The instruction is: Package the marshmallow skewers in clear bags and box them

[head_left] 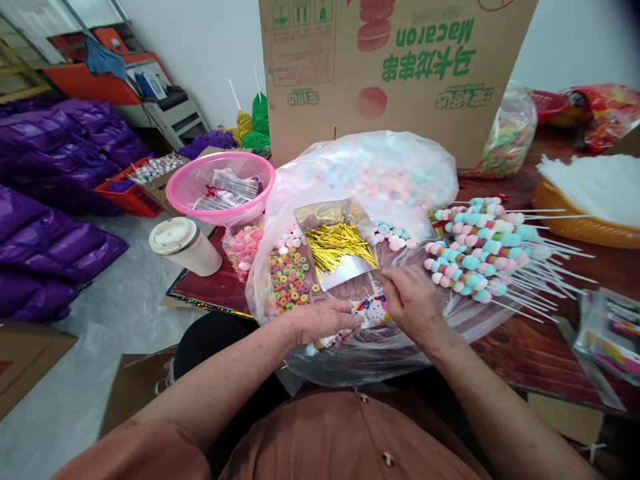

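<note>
Reddish wooden table [505, 350], cardboard box [325, 107] behind, left hand [323, 320] over a printed wrapper [373, 312], fingers extended, grip unclear, right hand [413, 300] pinching a gold twist tie [376, 265]

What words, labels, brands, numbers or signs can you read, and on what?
"Macaron": green, upside down, on the cardboard box.
"马卡龙串串": green, upside down, same box.
Same box: icons and small print too small; stylised logos unclear.
Packets in the pink basket: too blurred.
Packet stack at far right: print unreadable.
Wrapper by the left hand: no legible words.
No readable numbers.
</note>
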The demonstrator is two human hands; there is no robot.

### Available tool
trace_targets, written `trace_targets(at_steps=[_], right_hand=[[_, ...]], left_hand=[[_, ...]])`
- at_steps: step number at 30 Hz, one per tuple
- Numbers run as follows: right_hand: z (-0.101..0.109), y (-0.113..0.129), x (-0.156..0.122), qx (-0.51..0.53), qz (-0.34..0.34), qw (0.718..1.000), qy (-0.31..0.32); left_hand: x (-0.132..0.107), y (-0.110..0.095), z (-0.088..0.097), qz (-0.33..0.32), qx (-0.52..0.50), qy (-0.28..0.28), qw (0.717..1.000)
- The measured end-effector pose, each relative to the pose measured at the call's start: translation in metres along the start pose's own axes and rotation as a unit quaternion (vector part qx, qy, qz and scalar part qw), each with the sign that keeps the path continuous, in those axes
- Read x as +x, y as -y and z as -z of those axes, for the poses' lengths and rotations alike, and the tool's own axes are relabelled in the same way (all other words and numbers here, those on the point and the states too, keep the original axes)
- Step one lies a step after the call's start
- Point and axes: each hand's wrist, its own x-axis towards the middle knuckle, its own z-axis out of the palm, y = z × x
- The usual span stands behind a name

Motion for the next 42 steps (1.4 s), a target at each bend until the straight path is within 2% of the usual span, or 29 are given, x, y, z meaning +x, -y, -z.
trace_targets(at_steps=[2, 4, 6, 8, 9, 11, 13, 14, 15, 16, 18, 19, 20, 21, 22, 24, 25, 26, 27, 29, 31, 35, 42], right_hand=[[0.006, 0.000, -0.001, -0.087, 0.162, 0.981, 0.057], [0.006, 0.000, -0.004, -0.166, 0.304, 0.930, 0.121], [0.002, -0.002, -0.007, -0.203, 0.346, 0.903, 0.154], [-0.002, -0.005, -0.008, -0.200, 0.312, 0.909, 0.189], [-0.004, -0.006, -0.008, -0.164, 0.265, 0.924, 0.220], [-0.007, -0.007, -0.009, -0.041, 0.129, 0.950, 0.282], [-0.011, -0.004, -0.014, 0.081, 0.012, 0.942, 0.326], [-0.014, -0.001, -0.018, 0.122, -0.018, 0.932, 0.340], [-0.017, 0.002, -0.024, 0.146, -0.029, 0.924, 0.353], [-0.019, 0.005, -0.030, 0.159, -0.028, 0.918, 0.363], [-0.025, 0.012, -0.039, 0.214, -0.035, 0.895, 0.389], [-0.027, 0.014, -0.039, 0.252, -0.038, 0.879, 0.403], [-0.029, 0.016, -0.036, 0.285, -0.042, 0.864, 0.412], [-0.029, 0.015, -0.027, 0.286, -0.045, 0.867, 0.406], [-0.028, 0.014, -0.014, 0.251, -0.049, 0.889, 0.380], [-0.026, 0.007, 0.023, 0.056, -0.052, 0.963, 0.257], [-0.026, 0.003, 0.044, -0.023, -0.058, 0.979, 0.192], [-0.028, -0.002, 0.065, -0.071, -0.059, 0.983, 0.159], [-0.032, -0.006, 0.084, -0.111, -0.059, 0.982, 0.138], [-0.043, -0.012, 0.113, -0.163, -0.052, 0.975, 0.139], [-0.054, -0.016, 0.127, -0.208, -0.043, 0.964, 0.158], [-0.056, -0.019, 0.130, -0.268, -0.040, 0.945, 0.184], [-0.022, -0.001, 0.104, -0.278, -0.060, 0.934, 0.215]], left_hand=[[0.002, -0.003, -0.002, 0.002, 0.021, 0.000, 1.000], [0.002, -0.008, -0.002, -0.002, 0.054, 0.014, 0.998], [0.001, -0.013, -0.001, -0.004, 0.097, 0.037, 0.995], [0.001, -0.016, 0.001, -0.004, 0.151, 0.051, 0.987], [0.001, -0.016, 0.002, -0.006, 0.183, 0.048, 0.982], [0.000, -0.015, 0.003, -0.014, 0.255, 0.024, 0.967], [-0.002, -0.011, 0.003, -0.035, 0.321, -0.009, 0.946], [-0.004, -0.008, 0.002, -0.069, 0.369, -0.024, 0.927], [-0.007, -0.003, 0.001, -0.119, 0.428, -0.041, 0.895], [-0.012, 0.002, 0.000, -0.182, 0.491, -0.062, 0.850], [-0.022, 0.016, -0.004, -0.312, 0.592, -0.129, 0.732], [-0.027, 0.023, -0.005, -0.351, 0.594, -0.175, 0.703], [-0.031, 0.031, -0.006, -0.373, 0.570, -0.223, 0.697], [-0.035, 0.039, -0.006, -0.371, 0.526, -0.268, 0.716], [-0.037, 0.045, -0.006, -0.359, 0.459, -0.312, 0.750], [-0.039, 0.052, -0.002, -0.281, 0.274, -0.379, 0.838], [-0.038, 0.053, 0.001, -0.230, 0.159, -0.404, 0.871], [-0.036, 0.052, 0.004, -0.178, 0.028, -0.419, 0.890], [-0.035, 0.050, 0.008, -0.132, -0.105, -0.424, 0.890], [-0.031, 0.045, 0.016, -0.073, -0.312, -0.405, 0.856], [-0.029, 0.040, 0.024, -0.052, -0.410, -0.377, 0.829], [-0.028, 0.036, 0.035, -0.038, -0.456, -0.333, 0.824], [-0.024, 0.032, 0.035, -0.027, -0.508, -0.289, 0.811]])
